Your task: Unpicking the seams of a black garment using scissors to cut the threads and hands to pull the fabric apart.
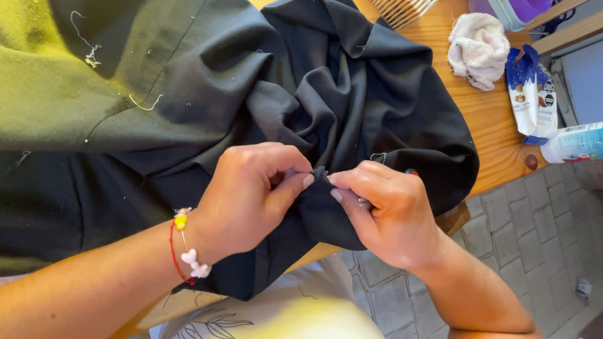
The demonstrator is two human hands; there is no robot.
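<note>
My left hand (pixel 251 194) and my right hand (pixel 386 210) met over the black cloth (pixel 326 94), which lay bunched in deep folds across the wooden table (pixel 490 119) and hung a little over its near edge. Between them I pinched a small raised tuft of that cloth (pixel 320 172): my left thumb and forefinger were pressed together on one side of it, my right thumb and forefinger clamped on the other, the fingertips nearly touching. My other fingers were curled in toward my palms. On my left wrist sat a red string bracelet (pixel 185 242) with a yellow bead and white heart-shaped beads. Loose bits of white thread (pixel 146 103) clung to the cloth farther up. At the far side of the table, well apart from my hands, lay a crumpled white towel (pixel 478 47), and beside it a blue and white packet (pixel 531 94). Below the table edge showed grey paving stones (pixel 534 232).
</note>
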